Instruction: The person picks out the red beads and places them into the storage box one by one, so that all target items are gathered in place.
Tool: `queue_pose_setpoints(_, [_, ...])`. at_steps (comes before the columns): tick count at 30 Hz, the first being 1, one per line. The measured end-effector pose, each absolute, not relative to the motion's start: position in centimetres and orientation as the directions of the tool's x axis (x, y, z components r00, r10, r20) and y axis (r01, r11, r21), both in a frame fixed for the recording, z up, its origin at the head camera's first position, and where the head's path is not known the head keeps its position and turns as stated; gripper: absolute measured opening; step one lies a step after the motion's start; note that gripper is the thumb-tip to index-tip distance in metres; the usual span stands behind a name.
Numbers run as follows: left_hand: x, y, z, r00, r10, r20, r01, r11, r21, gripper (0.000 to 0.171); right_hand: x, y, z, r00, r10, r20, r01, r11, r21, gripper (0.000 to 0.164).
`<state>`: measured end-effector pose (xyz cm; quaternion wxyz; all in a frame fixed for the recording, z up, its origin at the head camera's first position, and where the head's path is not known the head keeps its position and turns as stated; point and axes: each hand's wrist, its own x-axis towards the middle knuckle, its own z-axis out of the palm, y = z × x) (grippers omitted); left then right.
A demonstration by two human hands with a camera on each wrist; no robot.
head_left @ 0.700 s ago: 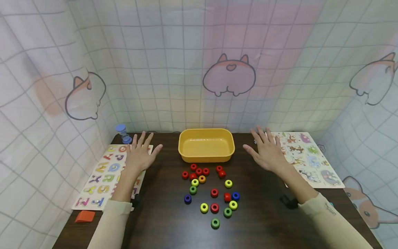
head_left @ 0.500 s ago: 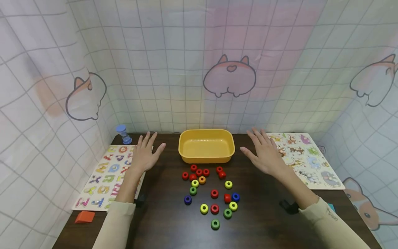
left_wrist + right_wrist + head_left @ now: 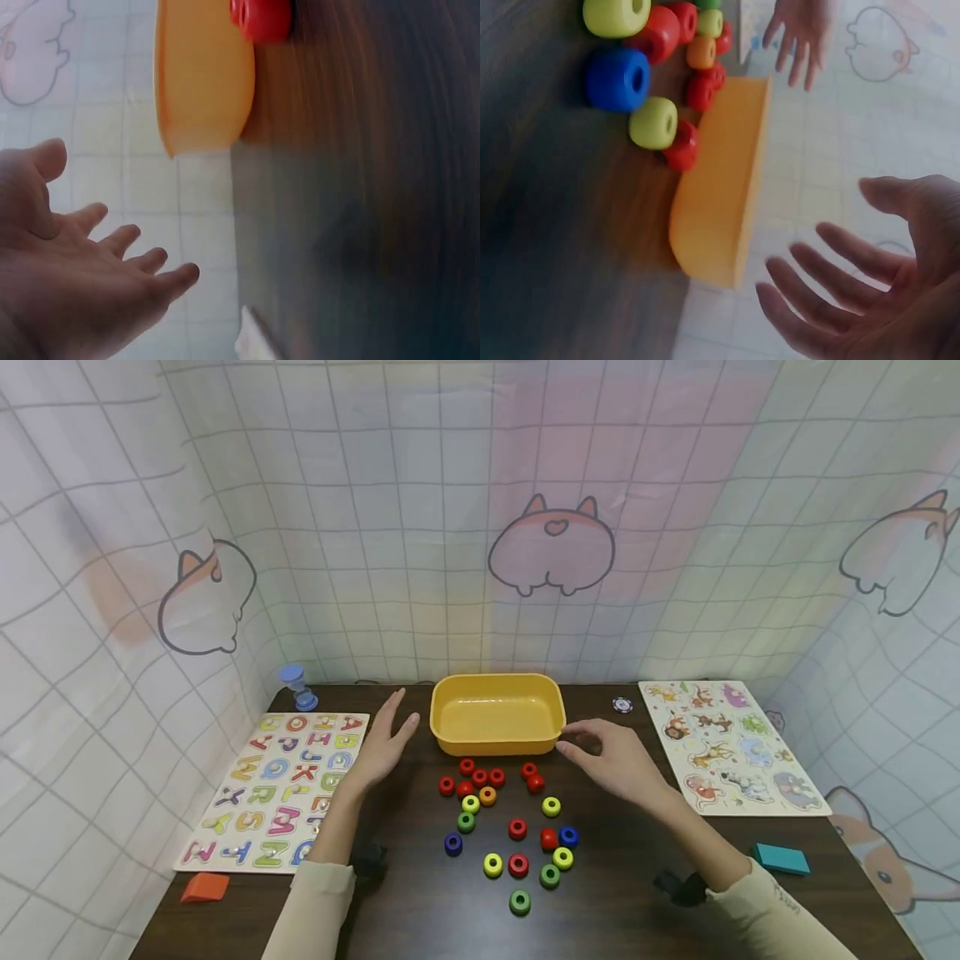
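A yellow tray [image 3: 497,747] stands at the back middle of the dark table, with nothing inside it. My right hand [image 3: 615,762] is at the tray's right end, thumb and fingers loosely bent; in the right wrist view its fingers look apart from the tray wall [image 3: 718,180]. My left hand [image 3: 380,752] hovers left of the tray, fingers extended and holding nothing; the left wrist view shows them spread. In front of the tray lie several ring-shaped beads, among them an orange bead [image 3: 487,796], a blue bead [image 3: 568,837], a purple bead [image 3: 453,843] and a green bead [image 3: 520,902].
An alphabet puzzle board [image 3: 262,793] lies at the left, with a blue sand timer [image 3: 298,687] behind and an orange block [image 3: 205,887] in front. An animal puzzle board [image 3: 731,747], a poker chip [image 3: 622,704] and a teal block [image 3: 781,858] lie at the right. A gridded curtain [image 3: 420,527] surrounds the table.
Both hands have moved inward toward the tray. The right hand's fingers have bent and reached the tray's right end; the left hand has turned side-on. Beads and tray have stayed put.
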<state>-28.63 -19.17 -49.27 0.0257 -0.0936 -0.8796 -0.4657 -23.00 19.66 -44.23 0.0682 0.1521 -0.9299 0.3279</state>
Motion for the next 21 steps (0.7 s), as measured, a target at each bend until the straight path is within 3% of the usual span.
queue_pose_setpoints(7, [-27.1,-16.6,-47.6,-0.998,0.063,-0.015,0.001,0.257,0.966,0.067,-23.7,18.3,-47.2,-0.973,-0.220,0.071,-0.218,0.776,-0.592,0.022])
queue_pose_setpoints(10, [-27.0,-15.9,-48.2,-0.999,0.013,-0.047,-0.044,0.182,0.982,0.067,-24.3,17.8,-48.6,-0.979,-0.204,0.023,-0.178,0.788,-0.589,0.027])
queue_pose_setpoints(16, [-27.4,-15.1,-49.9,-0.998,-0.041,-0.044,-0.045,0.013,0.999,0.069,-25.0,16.9,-50.2,-0.985,-0.166,-0.034,-0.106,0.760,-0.642,0.050])
queue_pose_setpoints(21, [-27.8,-14.3,-50.6,-0.998,-0.042,-0.049,-0.042,-0.140,0.989,0.070,-25.2,16.1,-50.8,-0.984,-0.166,-0.069,-0.074,0.727,-0.683,0.048])
